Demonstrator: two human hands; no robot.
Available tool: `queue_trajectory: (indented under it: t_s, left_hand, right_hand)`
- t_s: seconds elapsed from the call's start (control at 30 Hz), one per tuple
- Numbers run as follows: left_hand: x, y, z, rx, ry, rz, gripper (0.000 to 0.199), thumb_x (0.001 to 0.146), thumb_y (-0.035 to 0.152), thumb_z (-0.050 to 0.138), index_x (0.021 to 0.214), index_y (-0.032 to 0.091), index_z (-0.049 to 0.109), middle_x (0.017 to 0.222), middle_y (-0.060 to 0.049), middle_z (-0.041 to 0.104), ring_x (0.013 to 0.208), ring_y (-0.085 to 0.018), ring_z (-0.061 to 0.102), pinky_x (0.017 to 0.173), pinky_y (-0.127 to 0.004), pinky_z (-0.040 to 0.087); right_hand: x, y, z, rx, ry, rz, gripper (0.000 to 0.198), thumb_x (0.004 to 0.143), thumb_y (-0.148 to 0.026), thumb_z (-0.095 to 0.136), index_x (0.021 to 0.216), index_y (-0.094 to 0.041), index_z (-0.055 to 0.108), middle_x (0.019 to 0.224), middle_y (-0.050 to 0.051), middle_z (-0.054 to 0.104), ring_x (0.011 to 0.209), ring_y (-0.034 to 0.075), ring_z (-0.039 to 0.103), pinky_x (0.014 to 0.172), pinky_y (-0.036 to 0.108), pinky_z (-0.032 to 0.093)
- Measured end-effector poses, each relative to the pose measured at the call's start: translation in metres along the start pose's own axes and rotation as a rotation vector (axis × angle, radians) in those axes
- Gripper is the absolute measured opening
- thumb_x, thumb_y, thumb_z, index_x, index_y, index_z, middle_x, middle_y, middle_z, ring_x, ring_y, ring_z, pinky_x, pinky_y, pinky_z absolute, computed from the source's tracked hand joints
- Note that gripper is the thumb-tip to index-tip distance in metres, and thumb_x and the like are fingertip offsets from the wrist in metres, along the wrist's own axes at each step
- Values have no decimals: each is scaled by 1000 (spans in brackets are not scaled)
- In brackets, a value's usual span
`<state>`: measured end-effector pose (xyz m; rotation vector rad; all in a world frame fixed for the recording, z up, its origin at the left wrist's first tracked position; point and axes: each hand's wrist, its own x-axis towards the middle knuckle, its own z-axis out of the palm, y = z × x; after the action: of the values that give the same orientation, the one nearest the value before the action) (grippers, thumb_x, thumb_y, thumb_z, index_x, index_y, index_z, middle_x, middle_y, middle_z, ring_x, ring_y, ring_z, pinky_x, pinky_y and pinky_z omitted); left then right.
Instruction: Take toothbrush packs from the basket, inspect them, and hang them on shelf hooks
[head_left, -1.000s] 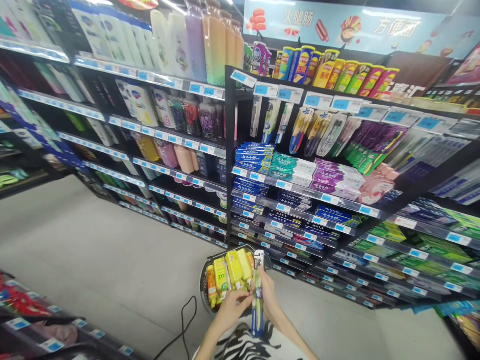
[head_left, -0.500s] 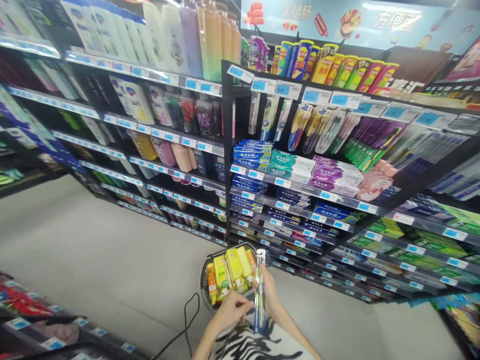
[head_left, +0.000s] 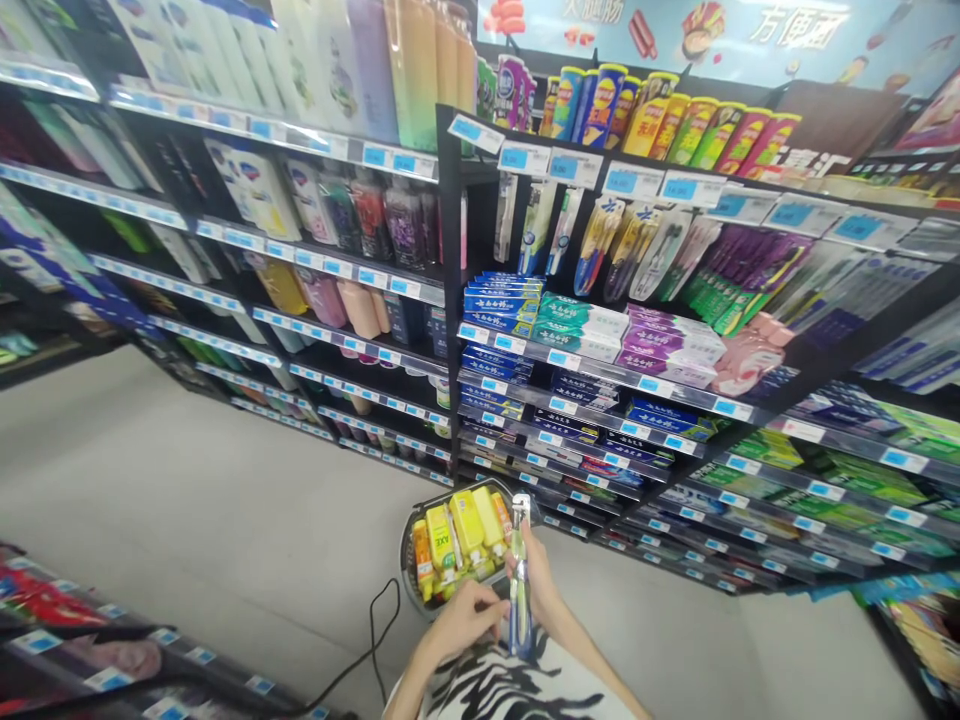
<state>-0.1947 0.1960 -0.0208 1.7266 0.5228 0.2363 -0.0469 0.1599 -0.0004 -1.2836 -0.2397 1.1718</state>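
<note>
A toothbrush pack (head_left: 520, 590), clear with green and blue inside, stands upright in front of my body. My right hand (head_left: 538, 575) is closed around its right side, thumb on the front edge. Just left of the pack, my left hand (head_left: 471, 612) has its fingers curled together, the tips close to the pack's lower part. Whether those fingertips grip anything is hidden. Beyond both hands sits a dark shopping basket (head_left: 407, 560) holding several yellow bottles (head_left: 442, 540) and orange ones.
Ahead, a shelf rack holds toothpaste boxes (head_left: 585, 325) under hanging toothbrushes (head_left: 598, 245). Bottles of body wash (head_left: 360, 90) fill the left shelves. Snack cans (head_left: 649, 125) stand behind the rack's top. A black cord (head_left: 373, 655) runs along the floor, and a low shelf (head_left: 112, 670) is at lower left.
The view has shifted very slightly. Both hands and the toothbrush pack keep almost the same place, with the pack tilted a little differently.
</note>
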Motion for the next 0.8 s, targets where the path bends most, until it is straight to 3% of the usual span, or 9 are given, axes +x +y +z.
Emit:
queue_trajectory:
  t_s: [0.57,0.8]
  left_hand:
    - [-2,9,-9,-66,57,19,57,93,58,52,63,16,77,82,-8,77,83,-21,69,81,-28,47]
    - [-2,13,-11,-91,65,62,50,94,49,55,64,17,78,77,-7,76,81,-20,70,81,-27,47]
  right_hand:
    - [4,4,-2,16,1,6,56,77,-73,64,74,-18,54,47,-4,44,40,9,39,42,22,28]
    - [-1,-5,3,-45,33,-49,63,76,-79,60,76,-16,56,47,-4,45,40,9,41,42,21,28]
